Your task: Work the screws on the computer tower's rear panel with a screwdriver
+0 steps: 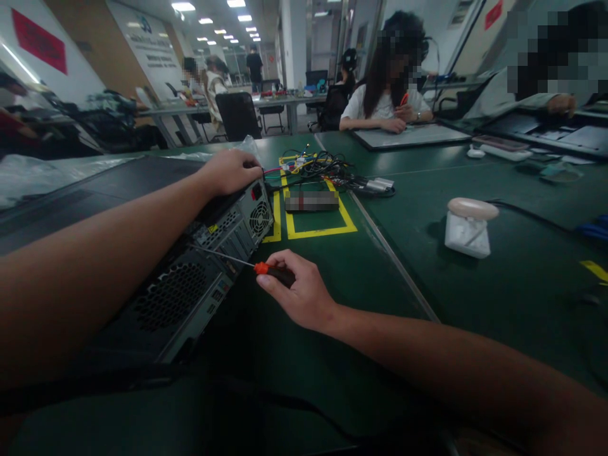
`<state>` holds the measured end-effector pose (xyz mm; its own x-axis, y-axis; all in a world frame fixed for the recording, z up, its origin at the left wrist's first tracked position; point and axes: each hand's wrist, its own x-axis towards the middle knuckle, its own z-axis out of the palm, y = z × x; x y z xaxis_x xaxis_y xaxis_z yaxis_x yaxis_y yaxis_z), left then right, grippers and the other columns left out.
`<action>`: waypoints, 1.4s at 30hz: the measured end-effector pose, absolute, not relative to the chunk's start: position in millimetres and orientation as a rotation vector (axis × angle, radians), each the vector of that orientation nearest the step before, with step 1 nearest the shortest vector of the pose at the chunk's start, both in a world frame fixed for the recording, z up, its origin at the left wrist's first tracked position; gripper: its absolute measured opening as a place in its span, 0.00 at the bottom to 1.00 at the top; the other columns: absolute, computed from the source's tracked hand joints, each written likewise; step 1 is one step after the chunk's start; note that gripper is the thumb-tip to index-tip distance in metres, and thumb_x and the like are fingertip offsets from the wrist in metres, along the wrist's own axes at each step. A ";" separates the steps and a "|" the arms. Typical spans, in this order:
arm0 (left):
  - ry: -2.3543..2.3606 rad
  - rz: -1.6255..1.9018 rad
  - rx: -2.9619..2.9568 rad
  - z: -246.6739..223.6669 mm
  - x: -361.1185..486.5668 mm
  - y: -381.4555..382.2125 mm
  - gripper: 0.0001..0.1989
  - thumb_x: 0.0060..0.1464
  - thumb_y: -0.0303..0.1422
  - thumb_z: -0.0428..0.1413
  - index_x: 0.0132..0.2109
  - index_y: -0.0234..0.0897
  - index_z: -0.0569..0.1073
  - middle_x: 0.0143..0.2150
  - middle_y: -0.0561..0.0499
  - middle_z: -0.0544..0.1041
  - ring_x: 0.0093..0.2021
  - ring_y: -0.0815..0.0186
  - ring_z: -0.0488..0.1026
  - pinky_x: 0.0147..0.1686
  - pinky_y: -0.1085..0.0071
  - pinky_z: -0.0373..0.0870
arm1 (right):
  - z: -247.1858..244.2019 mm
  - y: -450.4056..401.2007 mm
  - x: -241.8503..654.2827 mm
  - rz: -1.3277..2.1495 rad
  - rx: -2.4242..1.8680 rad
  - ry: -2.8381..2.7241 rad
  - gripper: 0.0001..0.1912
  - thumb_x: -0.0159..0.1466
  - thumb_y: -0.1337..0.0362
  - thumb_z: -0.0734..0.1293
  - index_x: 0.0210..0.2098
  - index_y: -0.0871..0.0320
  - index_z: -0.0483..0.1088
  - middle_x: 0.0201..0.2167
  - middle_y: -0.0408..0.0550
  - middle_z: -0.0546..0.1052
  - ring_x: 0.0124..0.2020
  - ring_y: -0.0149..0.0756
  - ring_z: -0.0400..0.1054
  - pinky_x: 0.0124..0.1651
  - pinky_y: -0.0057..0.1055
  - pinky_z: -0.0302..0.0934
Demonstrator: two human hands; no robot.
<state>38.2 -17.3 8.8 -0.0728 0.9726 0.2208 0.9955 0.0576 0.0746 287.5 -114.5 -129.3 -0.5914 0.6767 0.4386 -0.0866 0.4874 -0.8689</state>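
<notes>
A black desktop computer case (156, 168) lies on the green table at the left, its rear panel facing right. That panel shows a round fan grille (259, 218), a red switch, ports and a honeycomb vent (171, 294). Over the case's far rear corner my left hand (232, 171) is closed, thumb and fingers bent around the edge; its fingertips are partly hidden. My right hand (301, 288) grips a screwdriver (280, 274) with an orange and black handle. The long thin shaft points left to the rear panel, and its tip is at or very near the panel; contact is unclear.
Behind the case lies a tangle of cables (327, 170), with a dark blurred box (312, 201) inside yellow tape (323, 234). A white block with a rounded pink top (470, 221) stands at right. Across the table, two people work at flat panels (413, 136).
</notes>
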 end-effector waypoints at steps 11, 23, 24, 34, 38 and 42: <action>-2.199 -0.308 -2.089 11.1 39.6 -18.5 0.30 0.61 0.46 0.51 0.60 0.39 0.85 0.58 0.38 0.85 0.59 0.42 0.79 0.58 0.53 0.72 | -128.4 -115.1 286.9 1.211 -0.505 -1.913 0.15 0.68 0.53 0.75 0.47 0.53 0.72 0.38 0.43 0.79 0.38 0.37 0.74 0.45 0.34 0.68; -2.197 -0.330 -2.072 10.4 39.8 -19.3 0.29 0.61 0.46 0.51 0.59 0.39 0.86 0.58 0.39 0.85 0.60 0.43 0.78 0.59 0.54 0.71 | -129.7 -113.7 285.8 1.208 -0.480 -1.915 0.11 0.70 0.55 0.73 0.43 0.53 0.71 0.39 0.44 0.79 0.39 0.37 0.74 0.46 0.36 0.68; -2.197 -0.332 -2.075 10.5 40.1 -19.2 0.29 0.61 0.46 0.51 0.59 0.40 0.86 0.58 0.40 0.85 0.60 0.44 0.78 0.59 0.54 0.71 | -129.7 -113.9 286.0 1.211 -0.487 -1.916 0.11 0.70 0.55 0.73 0.43 0.53 0.71 0.39 0.44 0.79 0.39 0.37 0.74 0.46 0.36 0.68; -2.202 -0.314 -2.077 11.2 40.5 -19.7 0.31 0.62 0.47 0.50 0.59 0.37 0.86 0.59 0.38 0.84 0.60 0.45 0.78 0.60 0.57 0.70 | -130.4 -114.5 285.8 1.210 -0.486 -1.909 0.10 0.70 0.55 0.73 0.43 0.53 0.72 0.39 0.43 0.79 0.39 0.37 0.74 0.46 0.36 0.68; -2.207 -0.306 -2.065 10.6 41.0 -19.2 0.30 0.61 0.46 0.50 0.59 0.38 0.86 0.58 0.40 0.85 0.60 0.45 0.78 0.59 0.56 0.71 | -131.5 -113.9 285.6 1.217 -0.493 -1.915 0.11 0.69 0.54 0.73 0.43 0.53 0.72 0.39 0.43 0.79 0.39 0.37 0.74 0.45 0.36 0.68; -2.203 -0.315 -2.063 10.5 41.2 -19.1 0.29 0.61 0.46 0.50 0.59 0.40 0.86 0.58 0.41 0.85 0.60 0.45 0.78 0.59 0.57 0.71 | -131.2 -113.7 285.9 1.212 -0.499 -1.912 0.11 0.69 0.54 0.73 0.44 0.53 0.72 0.39 0.44 0.79 0.39 0.37 0.74 0.45 0.36 0.67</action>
<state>41.2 -19.1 10.5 -0.0724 0.9731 0.2185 0.9954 0.0567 0.0774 285.9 -113.7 -131.2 -0.6019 0.6818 0.4158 -0.0850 0.4630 -0.8823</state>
